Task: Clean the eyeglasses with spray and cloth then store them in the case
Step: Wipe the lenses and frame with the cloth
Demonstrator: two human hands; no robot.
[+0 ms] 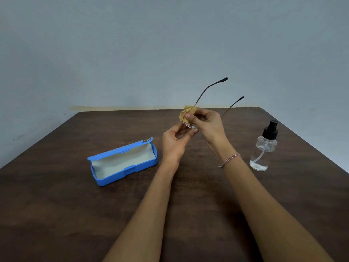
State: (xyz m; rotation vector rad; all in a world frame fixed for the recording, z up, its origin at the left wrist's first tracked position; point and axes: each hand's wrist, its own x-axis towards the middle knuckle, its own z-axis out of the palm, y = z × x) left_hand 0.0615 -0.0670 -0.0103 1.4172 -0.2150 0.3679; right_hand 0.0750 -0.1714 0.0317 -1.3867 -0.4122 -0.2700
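I hold the eyeglasses (207,87) above the middle of the table, their thin dark temple arms pointing up and to the right. My left hand (174,143) grips the frame from below, near a lens. My right hand (205,122) pinches a small tan cloth (187,113) against the lens; the lenses are mostly hidden by fingers and cloth. The blue case (122,161) lies open on the table to the left, its pale lining showing. The clear spray bottle (264,148) with a black nozzle stands upright to the right.
The dark wooden table (56,205) ends at a grey wall behind. My right wrist wears a braided bracelet (230,159). Both forearms reach in from the bottom edge.
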